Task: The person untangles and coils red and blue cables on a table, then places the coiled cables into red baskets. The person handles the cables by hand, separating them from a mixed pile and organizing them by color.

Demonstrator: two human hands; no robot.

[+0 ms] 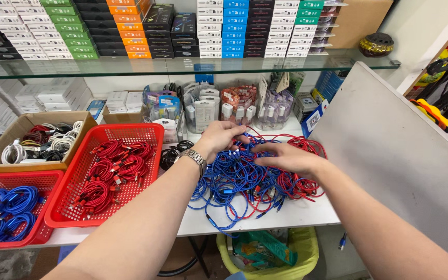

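The tangled pile of blue and red cables (245, 179) is lying on the white table (286, 215), right of the red basket (73, 207) of coiled red cables. My left hand (219, 137) is pinching strands at the pile's top; my right hand (286, 157) is resting spread on it, fingers loose.

Looks like a small electronics-accessory shop: glass shelf (182, 65) stacked with rows of coloured boxes (255, 28), packaged chargers (206, 111) behind, 2 red baskets (79, 202) of coiled cables (112, 171) on a white counter (286, 215).
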